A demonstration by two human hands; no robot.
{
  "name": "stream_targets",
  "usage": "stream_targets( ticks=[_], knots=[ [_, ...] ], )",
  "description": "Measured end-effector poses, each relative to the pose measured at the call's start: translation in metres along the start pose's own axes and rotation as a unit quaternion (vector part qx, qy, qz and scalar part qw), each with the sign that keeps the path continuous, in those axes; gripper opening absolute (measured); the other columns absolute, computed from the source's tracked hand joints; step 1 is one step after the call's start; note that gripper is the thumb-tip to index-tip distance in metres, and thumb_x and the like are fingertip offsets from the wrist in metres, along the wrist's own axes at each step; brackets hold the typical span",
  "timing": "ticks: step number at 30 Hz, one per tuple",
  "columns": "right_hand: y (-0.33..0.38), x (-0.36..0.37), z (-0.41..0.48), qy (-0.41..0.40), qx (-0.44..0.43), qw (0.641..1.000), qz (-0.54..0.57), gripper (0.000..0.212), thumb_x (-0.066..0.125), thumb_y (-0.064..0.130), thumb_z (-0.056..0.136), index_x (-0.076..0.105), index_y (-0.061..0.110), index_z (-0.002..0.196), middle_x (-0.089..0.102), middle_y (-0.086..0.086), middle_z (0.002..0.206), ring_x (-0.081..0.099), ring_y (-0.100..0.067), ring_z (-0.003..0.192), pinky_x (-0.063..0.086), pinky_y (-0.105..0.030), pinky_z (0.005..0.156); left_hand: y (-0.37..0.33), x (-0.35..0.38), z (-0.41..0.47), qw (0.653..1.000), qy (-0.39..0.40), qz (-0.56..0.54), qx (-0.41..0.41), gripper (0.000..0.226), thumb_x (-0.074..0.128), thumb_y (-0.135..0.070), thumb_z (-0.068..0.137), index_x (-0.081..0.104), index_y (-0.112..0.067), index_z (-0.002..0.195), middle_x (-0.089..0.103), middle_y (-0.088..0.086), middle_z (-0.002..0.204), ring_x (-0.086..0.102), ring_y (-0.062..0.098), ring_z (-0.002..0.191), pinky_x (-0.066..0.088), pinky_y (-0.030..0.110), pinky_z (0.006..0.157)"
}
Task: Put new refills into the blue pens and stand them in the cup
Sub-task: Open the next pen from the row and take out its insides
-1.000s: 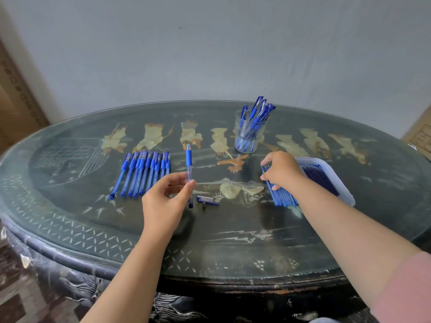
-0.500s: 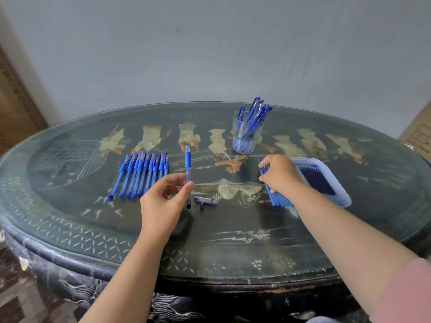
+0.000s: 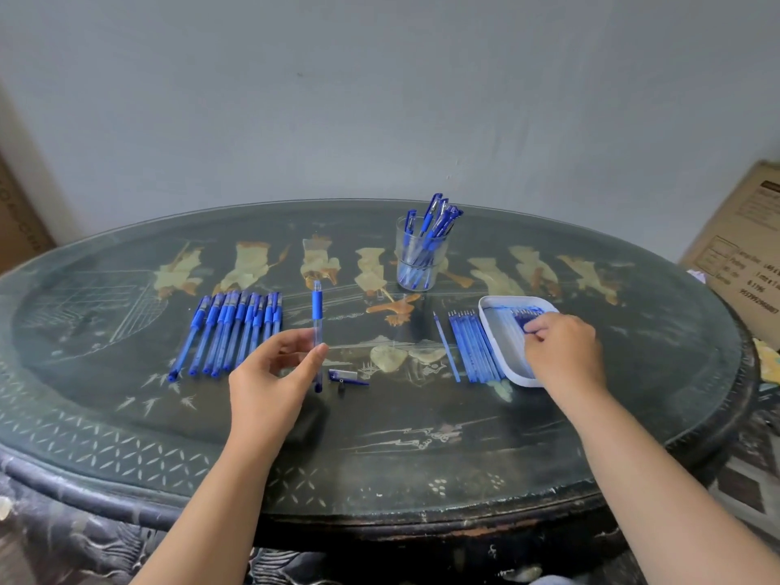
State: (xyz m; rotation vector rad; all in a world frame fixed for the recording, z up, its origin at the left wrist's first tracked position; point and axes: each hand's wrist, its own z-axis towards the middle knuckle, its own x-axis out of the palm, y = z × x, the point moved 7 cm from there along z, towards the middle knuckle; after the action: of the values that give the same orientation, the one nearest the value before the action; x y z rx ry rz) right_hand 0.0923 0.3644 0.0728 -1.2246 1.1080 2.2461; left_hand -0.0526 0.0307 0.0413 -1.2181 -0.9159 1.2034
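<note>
Left-front of the clear round cup point(image 3: 420, 257), the left hand point(image 3: 270, 377) pinched a transparent pen barrel point(image 3: 317, 327) with a blue grip. Right-front of the cup, the right hand point(image 3: 565, 352) gripped thin dark-blue refills point(image 3: 523, 320) in a white rounded tray point(image 3: 498, 331). A cardboard box point(image 3: 743, 263) bore blurred, unreadable print.

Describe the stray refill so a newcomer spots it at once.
On the dark oval table, find the white tray at the right. A row of blue refills lies along its left side; the stray refill lies just left of that row, separated by bare table.
</note>
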Motion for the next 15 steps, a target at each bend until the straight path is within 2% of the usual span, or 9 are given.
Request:
stream_targets(
  ticks=[3, 5, 11, 15],
  knots=[
    [-0.009, 0.007, 0.005, 0.059, 0.012, 0.994, -0.087, 0.026, 0.049, 0.0, 0.085, 0.074, 0.009, 0.084, 0.067, -0.013, 0.093, 0.054, -0.035, 0.078, 0.043, -0.032, 0.063, 0.0, 0.0, -0.001, 1.0, 0.002, 0.0, -0.002, 0.016, 0.079, -0.023, 0.08, 0.074, -0.031, 0.094, 0.074, -0.006, 0.084, 0.07, 0.023, 0.082, 0.057, 0.044, 0.087],
    [-0.013, 0.014, 0.007, 0.091, 0.029, 0.988, -0.123, 0.024, 0.048, 0.003, 0.086, 0.071, 0.008, 0.084, 0.063, -0.011, 0.085, 0.049, -0.031, 0.073, 0.039, -0.029, 0.06, 0.001, 0.001, -0.001, 1.0, 0.004, 0.0, -0.003, 0.016, 0.079, -0.024, 0.08, 0.074, -0.031, 0.094, 0.073, -0.006, 0.085, 0.07, 0.023, 0.082, 0.057, 0.045, 0.087],
    [-0.013, 0.02, 0.01, 0.126, 0.069, 0.98, -0.136, 0.018, 0.05, 0.001, 0.084, 0.066, 0.007, 0.085, 0.053, -0.008, 0.081, 0.05, -0.032, 0.077, 0.044, -0.032, 0.065, 0.0, 0.002, 0.0, 1.0, 0.009, 0.006, 0.006, 0.016, 0.078, -0.022, 0.08, 0.073, -0.033, 0.092, 0.073, -0.007, 0.085, 0.07, 0.022, 0.082, 0.057, 0.045, 0.087],
    [-0.007, 0.02, 0.01, 0.148, 0.084, 0.976, -0.137, 0.015, 0.054, 0.002, 0.085, 0.05, 0.011, 0.073, 0.049, -0.007, 0.082, 0.049, -0.031, 0.08, 0.045, -0.033, 0.068, -0.001, 0.002, 0.0, 1.0, 0.01, 0.004, 0.009, 0.017, 0.078, -0.021, 0.081, 0.073, -0.032, 0.092, 0.073, -0.007, 0.084, 0.07, 0.022, 0.081, 0.057, 0.043, 0.086]
  ],
)
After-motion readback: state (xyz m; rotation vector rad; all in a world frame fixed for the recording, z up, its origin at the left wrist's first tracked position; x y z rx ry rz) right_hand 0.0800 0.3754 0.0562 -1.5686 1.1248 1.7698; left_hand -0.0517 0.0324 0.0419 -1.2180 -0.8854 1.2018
